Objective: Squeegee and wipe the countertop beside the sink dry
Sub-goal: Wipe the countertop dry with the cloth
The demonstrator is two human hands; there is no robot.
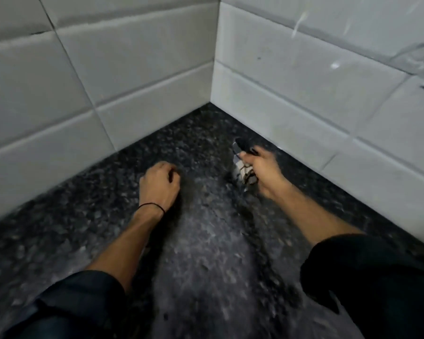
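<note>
The countertop [206, 253] is dark speckled stone, seen here at its back corner, where 2 white tiled walls [83, 81] meet. The right hand [264, 168] is closed round a small tool [241, 152] with a dark top and a pale lower part. It is blurred, but by the task it is probably the squeegee. The hand holds it down at the surface near the countertop's right edge, just out from the wall and a little short of the back corner. The left hand [158, 182] rests on the stone nearer the middle, its fingers curled under with nothing visible in them; a thin black band [152, 206] circles the wrist.

A paler, dull streak runs from the near edge up between the 2 forearms. Whether it is a film of water or only reflected light I cannot tell, and no drops or puddles are clear through the blur. Judging from this, the squeegee stage is in hand and working at the corner end. The wiping is probably not yet done — no cloth is in view, nor the sink.
</note>
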